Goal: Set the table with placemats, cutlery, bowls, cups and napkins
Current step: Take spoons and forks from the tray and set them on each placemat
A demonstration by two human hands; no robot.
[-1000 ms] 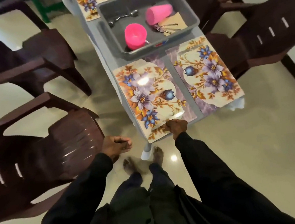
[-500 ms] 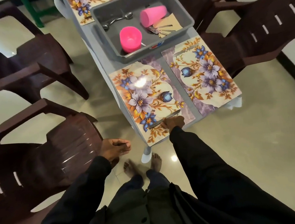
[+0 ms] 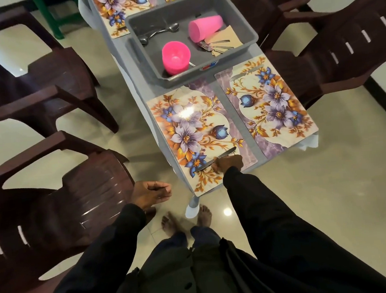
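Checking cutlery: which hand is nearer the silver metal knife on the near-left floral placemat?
Right. The right hand holds the silver metal knife; the left hand hangs apart, leftward.

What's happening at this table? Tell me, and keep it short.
A person is laying place settings. Their right hand grips a knife and is setting it on the near placemat. The left hand hangs idle with its fingers loosely curled, holding nothing. The grey tub beyond holds an upright pink cup, a tipped pink cup, spoons, forks and napkins, not yet laid out.
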